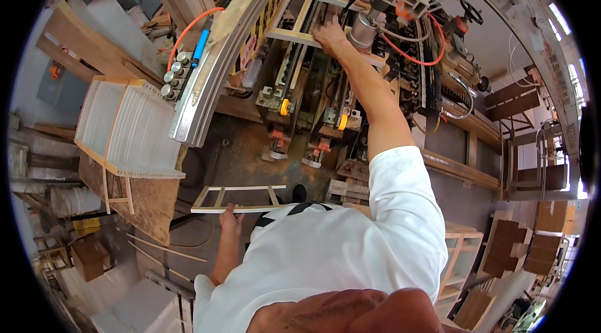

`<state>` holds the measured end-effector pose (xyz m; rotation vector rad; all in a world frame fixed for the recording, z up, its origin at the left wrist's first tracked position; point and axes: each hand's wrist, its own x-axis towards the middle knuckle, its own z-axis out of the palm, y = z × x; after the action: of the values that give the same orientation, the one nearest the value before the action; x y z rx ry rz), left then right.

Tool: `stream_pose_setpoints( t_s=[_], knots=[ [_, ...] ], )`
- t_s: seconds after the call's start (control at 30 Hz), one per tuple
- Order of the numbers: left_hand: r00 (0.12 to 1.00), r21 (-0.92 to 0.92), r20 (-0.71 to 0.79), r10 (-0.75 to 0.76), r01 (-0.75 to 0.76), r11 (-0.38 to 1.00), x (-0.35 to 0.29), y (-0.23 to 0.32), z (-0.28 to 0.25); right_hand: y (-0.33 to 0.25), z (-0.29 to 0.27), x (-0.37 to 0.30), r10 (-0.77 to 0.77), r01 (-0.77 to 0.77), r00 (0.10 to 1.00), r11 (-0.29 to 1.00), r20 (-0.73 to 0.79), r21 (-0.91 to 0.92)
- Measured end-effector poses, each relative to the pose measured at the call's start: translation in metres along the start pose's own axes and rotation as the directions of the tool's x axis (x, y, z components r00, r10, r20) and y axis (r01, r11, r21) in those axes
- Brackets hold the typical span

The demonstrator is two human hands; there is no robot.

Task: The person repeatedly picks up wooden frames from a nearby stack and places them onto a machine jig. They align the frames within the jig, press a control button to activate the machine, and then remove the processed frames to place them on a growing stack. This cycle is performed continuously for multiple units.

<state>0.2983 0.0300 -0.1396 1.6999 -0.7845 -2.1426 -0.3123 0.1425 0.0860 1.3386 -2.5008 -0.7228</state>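
My left hand (231,219) is low on the left side, its fingers closed on the near rail of a slim wooden frame (220,198) with cross bars. That frame is held out beside my waist, over the floor. My right hand (331,36) reaches far forward with the arm stretched. Its fingers are curled at the near right part of a second wooden frame (303,12), which lies on the rails of a machine (294,82). Just right of this hand stands a metal cylinder (363,31). Part of the second frame is hidden behind the hand.
A long metal-edged beam (216,64) slants along the machine's left side, with round knobs (175,70) and an orange hose (188,29). Many white-sided frames are stacked (128,126) on a board at left. Red hoses (432,51) loop at right. Wooden shelving (460,258) stands behind right.
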Motion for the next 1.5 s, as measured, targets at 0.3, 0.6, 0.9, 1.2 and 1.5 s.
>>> stream_pose_setpoints(
  t_s=[0.3, 0.6, 0.9, 1.2, 1.5],
  knots=[
    [1.000, -0.010, -0.001, -0.001, 0.001, 1.000, -0.010, -0.031, 0.046, 0.005, 0.001, -0.009, -0.027, 0.025, 0.997, 0.999, 0.066, 0.039],
    [0.997, -0.049, -0.070, 0.009, -0.012, 0.999, -0.045, -0.034, 0.079, 0.007, -0.001, -0.010, -0.018, 0.017, 0.999, 0.999, -0.028, -0.050],
    [0.965, -0.074, -0.124, 0.231, -0.241, 0.968, -0.070, -0.041, 0.061, 0.011, 0.003, -0.023, -0.029, 0.012, 0.975, 0.997, -0.219, -0.077],
    [0.915, -0.110, -0.131, 0.382, -0.396, 0.912, -0.113, -0.046, 0.030, -0.004, -0.024, -0.023, -0.056, 0.048, 0.997, 0.988, -0.048, -0.143],
    [0.838, -0.156, -0.193, 0.510, -0.539, 0.828, -0.196, -0.015, -0.035, -0.001, -0.022, -0.021, -0.015, 0.032, 0.994, 0.986, 0.107, -0.166]
  ],
)
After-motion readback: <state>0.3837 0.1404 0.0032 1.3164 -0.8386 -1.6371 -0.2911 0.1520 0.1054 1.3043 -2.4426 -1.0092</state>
